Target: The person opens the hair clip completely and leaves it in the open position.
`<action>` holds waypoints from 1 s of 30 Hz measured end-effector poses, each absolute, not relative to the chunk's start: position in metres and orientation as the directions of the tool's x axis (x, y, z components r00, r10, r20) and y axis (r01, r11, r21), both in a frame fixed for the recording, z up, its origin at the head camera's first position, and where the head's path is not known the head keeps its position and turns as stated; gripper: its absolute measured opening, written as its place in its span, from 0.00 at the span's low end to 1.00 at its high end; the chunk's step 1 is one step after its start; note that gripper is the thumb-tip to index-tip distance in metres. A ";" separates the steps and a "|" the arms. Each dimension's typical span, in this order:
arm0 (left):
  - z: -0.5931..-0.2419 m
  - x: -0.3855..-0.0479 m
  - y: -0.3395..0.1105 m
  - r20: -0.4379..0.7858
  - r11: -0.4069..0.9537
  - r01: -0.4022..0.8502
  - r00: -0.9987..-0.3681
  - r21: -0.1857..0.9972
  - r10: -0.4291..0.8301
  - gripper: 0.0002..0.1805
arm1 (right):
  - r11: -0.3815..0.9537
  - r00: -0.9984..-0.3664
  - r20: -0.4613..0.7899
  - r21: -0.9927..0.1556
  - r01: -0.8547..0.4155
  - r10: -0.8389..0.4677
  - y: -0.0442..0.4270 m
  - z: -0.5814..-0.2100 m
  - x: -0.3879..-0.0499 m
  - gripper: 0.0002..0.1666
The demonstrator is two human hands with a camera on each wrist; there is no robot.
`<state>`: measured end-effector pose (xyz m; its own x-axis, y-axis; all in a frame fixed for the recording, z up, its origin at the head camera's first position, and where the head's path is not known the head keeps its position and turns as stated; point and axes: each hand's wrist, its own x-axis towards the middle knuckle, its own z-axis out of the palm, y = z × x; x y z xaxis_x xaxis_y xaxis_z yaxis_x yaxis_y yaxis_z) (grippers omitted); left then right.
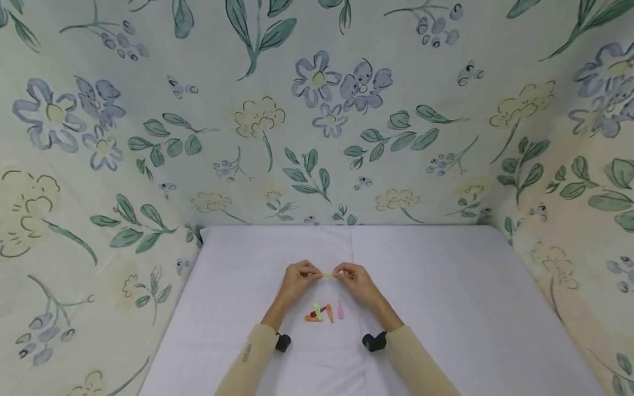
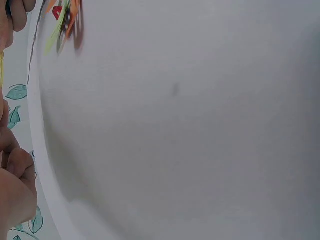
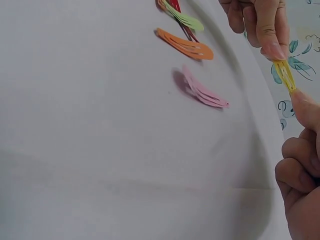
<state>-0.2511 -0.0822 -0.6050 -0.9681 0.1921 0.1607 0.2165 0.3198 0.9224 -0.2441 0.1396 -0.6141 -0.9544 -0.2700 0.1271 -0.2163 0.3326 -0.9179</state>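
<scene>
A yellow hair clip [image 1: 327, 275] [image 3: 284, 76] is stretched between both hands above the white cloth. The left hand [image 1: 296, 283] pinches one end of it between thumb and finger, and the right hand [image 1: 359, 282] [image 3: 302, 170] pinches the other end the same way. In the left wrist view only an edge of the yellow clip [image 2: 1, 70] shows, beside the left hand [image 2: 15, 185].
Nearer the person than the hands lie a pink clip [image 1: 340, 311] [image 3: 205, 95], an orange clip [image 1: 329, 313] [image 3: 185, 46], a green clip [image 1: 317, 312], a red clip [image 1: 314, 314] and another orange clip [image 1: 311, 318]. Floral fabric [image 1: 317, 165] stands behind the table.
</scene>
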 end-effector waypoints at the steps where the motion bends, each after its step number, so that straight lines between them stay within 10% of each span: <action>1: -0.605 -0.254 -0.082 0.154 0.320 0.212 -0.968 0.923 0.196 0.04 | 0.334 -0.954 0.125 -0.918 -0.216 -0.273 0.140 -0.613 -0.246 0.06; 15: -0.605 -0.271 -0.085 0.092 0.334 0.197 -0.948 0.922 0.305 0.05 | 0.381 -0.944 -0.003 -0.915 -0.130 -0.331 0.152 -0.608 -0.264 0.08; 30: -0.620 -0.286 -0.076 0.142 0.288 0.173 -0.982 0.942 0.127 0.05 | 0.345 -0.976 0.085 -0.926 -0.152 -0.200 0.140 -0.621 -0.267 0.16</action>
